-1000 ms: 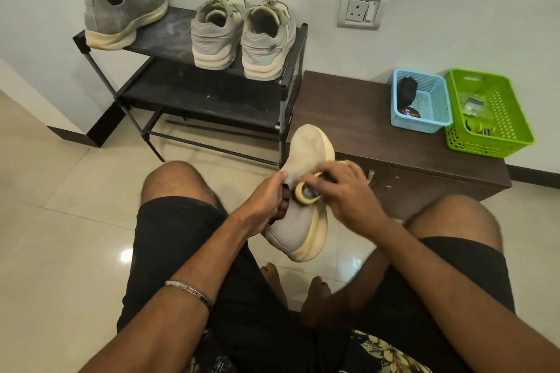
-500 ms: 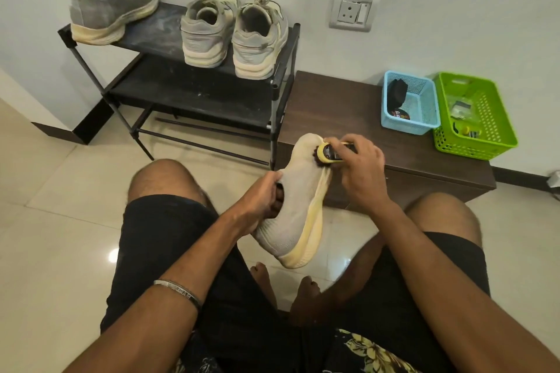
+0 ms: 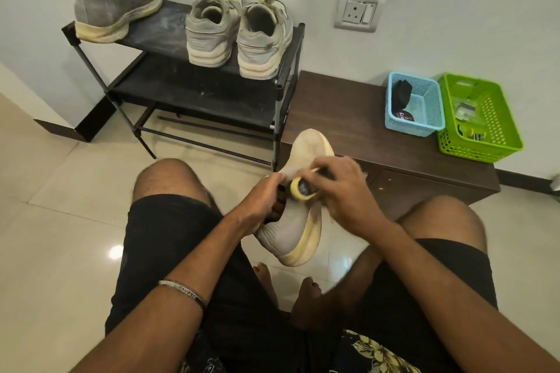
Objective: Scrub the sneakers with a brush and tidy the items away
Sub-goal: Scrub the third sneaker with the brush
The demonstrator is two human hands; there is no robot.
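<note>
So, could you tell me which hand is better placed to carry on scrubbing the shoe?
The right hand: it already grips the brush against the shoe. The left hand holds the shoe at its opening, steadying it.

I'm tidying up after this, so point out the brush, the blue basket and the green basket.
brush (image 3: 300, 190): head view, on its yellow round end beside the right hand.
blue basket (image 3: 430, 111): head view, on its bare mesh floor.
green basket (image 3: 497, 121): head view, on its perforated right wall.
</note>
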